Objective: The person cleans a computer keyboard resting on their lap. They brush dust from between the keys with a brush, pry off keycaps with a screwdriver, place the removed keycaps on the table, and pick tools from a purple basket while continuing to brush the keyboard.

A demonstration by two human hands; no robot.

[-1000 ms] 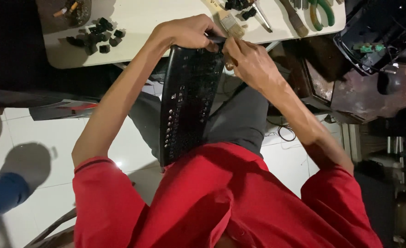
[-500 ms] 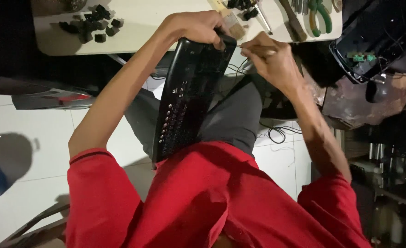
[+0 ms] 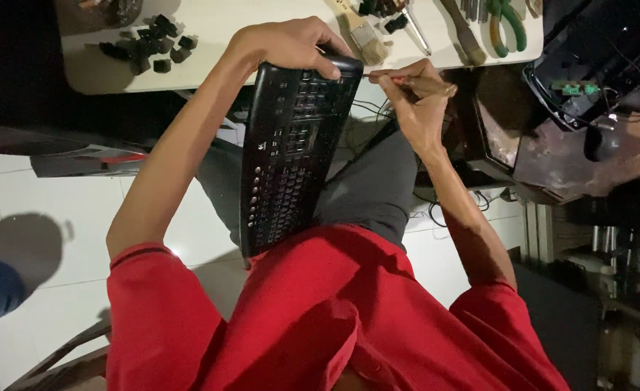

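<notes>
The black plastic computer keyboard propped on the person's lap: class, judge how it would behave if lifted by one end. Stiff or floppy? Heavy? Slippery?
The black plastic computer keyboard probably stays stiff: it spans from lap to left hand without sagging. It seems fairly light, since one hand steadies its top end. Its smooth casing could slip, and keys might pop off, like the loose black keycaps on the white table.

A paintbrush [image 3: 364, 32], green-handled pliers [image 3: 504, 25] and loose black keycaps [image 3: 146, 49] lie on the white table [image 3: 211, 32].

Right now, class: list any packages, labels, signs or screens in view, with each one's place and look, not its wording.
Small pale logo mark: on the left edge of the black keyboard lying along the lap.
Small green label-like patch: on the dark device at upper right; too small to tell more.
No packages, signs or lit screens show.
</notes>
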